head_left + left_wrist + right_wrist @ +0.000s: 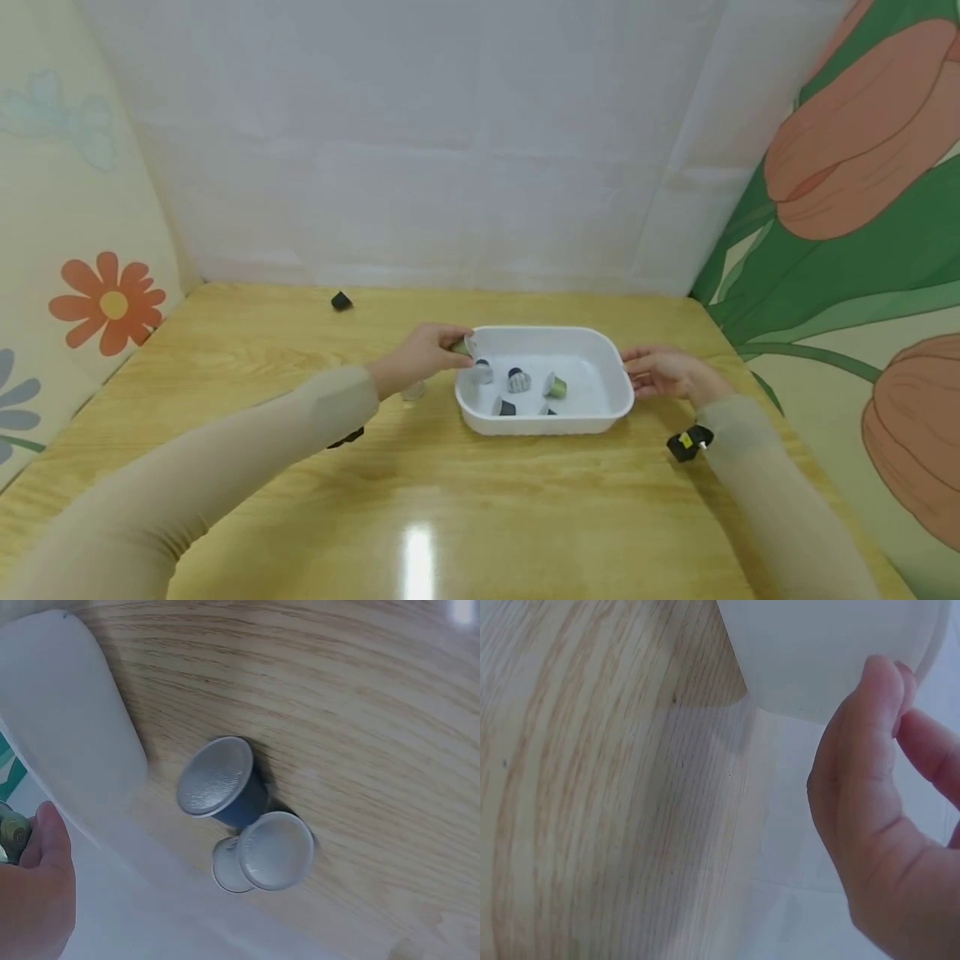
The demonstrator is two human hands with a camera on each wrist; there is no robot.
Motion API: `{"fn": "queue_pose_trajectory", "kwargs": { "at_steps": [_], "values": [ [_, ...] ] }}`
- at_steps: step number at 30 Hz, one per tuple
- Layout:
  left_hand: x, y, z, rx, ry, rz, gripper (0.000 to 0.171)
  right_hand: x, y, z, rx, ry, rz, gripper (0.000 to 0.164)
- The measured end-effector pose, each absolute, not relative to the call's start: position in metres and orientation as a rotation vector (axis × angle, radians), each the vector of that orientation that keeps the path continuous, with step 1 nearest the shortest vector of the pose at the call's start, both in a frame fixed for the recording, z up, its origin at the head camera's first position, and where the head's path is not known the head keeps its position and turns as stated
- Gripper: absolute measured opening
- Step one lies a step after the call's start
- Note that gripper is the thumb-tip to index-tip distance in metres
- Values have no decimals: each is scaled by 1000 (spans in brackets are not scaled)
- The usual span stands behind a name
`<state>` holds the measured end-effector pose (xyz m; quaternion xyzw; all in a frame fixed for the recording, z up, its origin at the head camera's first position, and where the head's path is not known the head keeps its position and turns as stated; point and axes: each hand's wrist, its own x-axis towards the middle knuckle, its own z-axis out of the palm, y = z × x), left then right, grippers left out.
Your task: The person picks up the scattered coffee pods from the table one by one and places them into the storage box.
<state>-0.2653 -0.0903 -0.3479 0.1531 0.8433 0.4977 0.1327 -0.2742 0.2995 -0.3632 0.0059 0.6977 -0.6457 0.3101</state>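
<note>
My left hand pinches a green coffee capsule above the left end of a white tray. Inside the tray lie several capsules: a green one on its side, a dark one near the front wall, and others with pale foil lids. At the tray's right end is my right hand, its lightly bent fingers touching the outer wall near the rim. Beside the tray's left end, the left wrist view shows a dark blue capsule and a silver-lidded capsule close together, with another pale one partly behind.
The wooden table carries a small black object at the back left. A white cloth hangs behind, and printed floral panels flank both sides. A black wrist device sits by the right sleeve.
</note>
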Motion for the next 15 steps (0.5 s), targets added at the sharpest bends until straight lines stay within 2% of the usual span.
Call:
{"fn": "queue_pose_trajectory", "kwargs": {
  "at_steps": [15],
  "values": [
    [-277,-32,-338,532,2479,1255,52,-273,300,-363,8,1866,-1694,16]
  ]
}}
